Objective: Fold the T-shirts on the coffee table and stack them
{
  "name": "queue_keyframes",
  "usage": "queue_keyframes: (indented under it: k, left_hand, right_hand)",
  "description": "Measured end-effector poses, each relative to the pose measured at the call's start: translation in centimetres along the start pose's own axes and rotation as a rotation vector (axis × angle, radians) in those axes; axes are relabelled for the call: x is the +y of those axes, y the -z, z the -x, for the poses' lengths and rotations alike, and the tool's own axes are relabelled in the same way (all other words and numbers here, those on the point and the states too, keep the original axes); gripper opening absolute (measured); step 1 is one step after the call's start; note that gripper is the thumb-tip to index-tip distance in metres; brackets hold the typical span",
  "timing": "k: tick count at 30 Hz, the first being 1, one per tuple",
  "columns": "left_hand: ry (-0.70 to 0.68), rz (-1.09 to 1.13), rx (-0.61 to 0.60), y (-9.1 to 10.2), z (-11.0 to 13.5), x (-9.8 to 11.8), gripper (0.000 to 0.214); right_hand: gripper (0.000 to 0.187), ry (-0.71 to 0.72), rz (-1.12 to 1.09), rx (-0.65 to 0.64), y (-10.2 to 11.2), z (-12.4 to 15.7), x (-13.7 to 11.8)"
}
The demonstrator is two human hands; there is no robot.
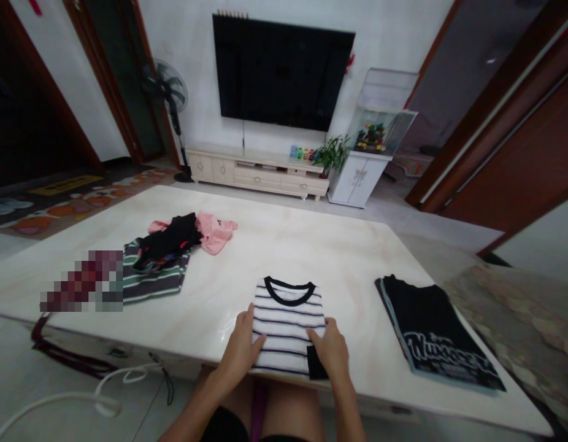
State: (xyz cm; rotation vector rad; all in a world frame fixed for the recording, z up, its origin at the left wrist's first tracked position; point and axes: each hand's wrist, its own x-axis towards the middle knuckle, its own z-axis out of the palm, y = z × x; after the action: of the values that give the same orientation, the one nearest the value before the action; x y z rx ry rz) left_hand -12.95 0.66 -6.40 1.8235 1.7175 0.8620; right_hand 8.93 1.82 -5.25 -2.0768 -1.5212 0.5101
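A folded white T-shirt [284,331] with dark stripes and a black neckband lies flat at the near edge of the table, its collar pointing away from me. My left hand [243,336] grips its left edge, thumb on top and the other fingers hidden at the side. On the opposite edge, my right hand [329,345] holds the shirt the same way, just above a black patch at the lower right corner. Farther right rests a stack of folded shirts, with a black printed shirt [438,331] on top.
On the white table [302,245], a loose pile at left holds a black garment [171,239], a pink garment [216,232] and a striped garment [159,279]. A pixelated dark red item with a strap [72,361] hangs at the left edge. A white cable [58,402] runs below.
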Motion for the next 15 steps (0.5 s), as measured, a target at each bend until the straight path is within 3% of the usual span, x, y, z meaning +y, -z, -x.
queue_keyframes:
  k: [3,6,10,15]
  left_hand:
    - [0.205,0.138,-0.127,0.7,-1.0,0.6,0.068]
    - [0.343,0.495,-0.284,0.7,-0.7,1.7,0.058]
    - [0.353,1.046,-0.433,-0.4,1.3,4.3,0.058]
    - [0.351,1.212,-0.621,-3.3,1.0,9.4,0.094]
  right_hand:
    - [0.025,0.054,-0.132,-0.084,0.7,-1.4,0.4]
    - [0.022,0.118,-0.263,-0.147,1.6,-1.7,1.3]
    - [0.023,0.136,-0.352,-0.155,3.9,-0.7,3.4]
    - [0.034,0.048,-0.365,-0.035,10.0,-0.6,7.6]
